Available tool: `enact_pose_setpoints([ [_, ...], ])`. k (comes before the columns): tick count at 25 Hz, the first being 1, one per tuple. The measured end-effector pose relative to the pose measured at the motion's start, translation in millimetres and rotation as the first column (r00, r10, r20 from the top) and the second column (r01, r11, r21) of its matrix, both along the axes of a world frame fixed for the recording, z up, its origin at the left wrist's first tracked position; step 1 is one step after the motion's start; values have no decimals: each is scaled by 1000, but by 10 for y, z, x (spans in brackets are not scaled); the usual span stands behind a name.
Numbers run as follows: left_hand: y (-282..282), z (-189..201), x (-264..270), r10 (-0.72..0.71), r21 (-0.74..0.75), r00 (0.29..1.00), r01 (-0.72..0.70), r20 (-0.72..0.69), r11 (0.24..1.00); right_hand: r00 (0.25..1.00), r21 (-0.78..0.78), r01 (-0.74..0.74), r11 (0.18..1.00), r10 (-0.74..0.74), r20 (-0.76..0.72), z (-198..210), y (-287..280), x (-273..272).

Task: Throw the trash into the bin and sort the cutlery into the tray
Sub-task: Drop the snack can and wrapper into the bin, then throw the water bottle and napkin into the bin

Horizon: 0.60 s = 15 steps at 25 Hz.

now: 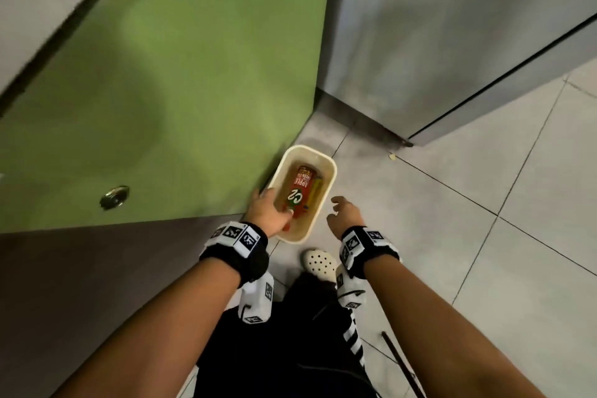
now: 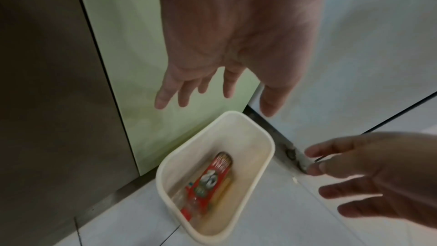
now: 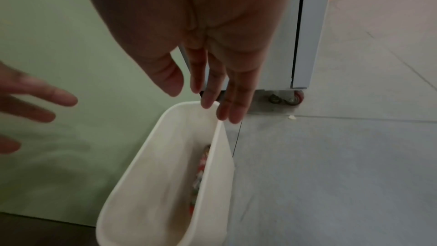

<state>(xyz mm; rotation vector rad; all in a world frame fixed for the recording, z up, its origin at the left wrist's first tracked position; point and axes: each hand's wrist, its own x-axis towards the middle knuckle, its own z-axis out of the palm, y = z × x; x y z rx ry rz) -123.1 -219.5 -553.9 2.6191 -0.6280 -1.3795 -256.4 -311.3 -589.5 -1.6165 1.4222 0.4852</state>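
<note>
Hovering spread and empty, left hand (image 2: pixel 236 44) and right hand (image 3: pixel 201 44) should clear the bin (image 1: pixel 329 168) below, bottle (image 1: pixel 300 194) inside.

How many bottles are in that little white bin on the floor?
1 that I can make out: a red-labelled bottle lying lengthwise on the bottom of the bin. Something yellowish lies beside it, too blurred to identify, and the left hand covers part of the bin.
</note>
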Motion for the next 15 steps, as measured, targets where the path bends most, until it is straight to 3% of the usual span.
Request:
enact_pose_setpoints([
  [4,-43,781,-61,-8,-63,999,6,-35,998,999,6,-4,1000,3,41,663,34,-129],
  [9,51,2231,-206,-53,-128,992,39,-114,991,972,-113,-178,978,192,135,2045,123,-73],
  [12,216,3215,-230,-134,-197,986,112,-104,974,897,-255,-327,910,384,219,3045,132,86],
  [15,526,4277,-112,-151,-322,985,117,-80,939,787,-381,-254,889,419,452,4180,121,384],
])
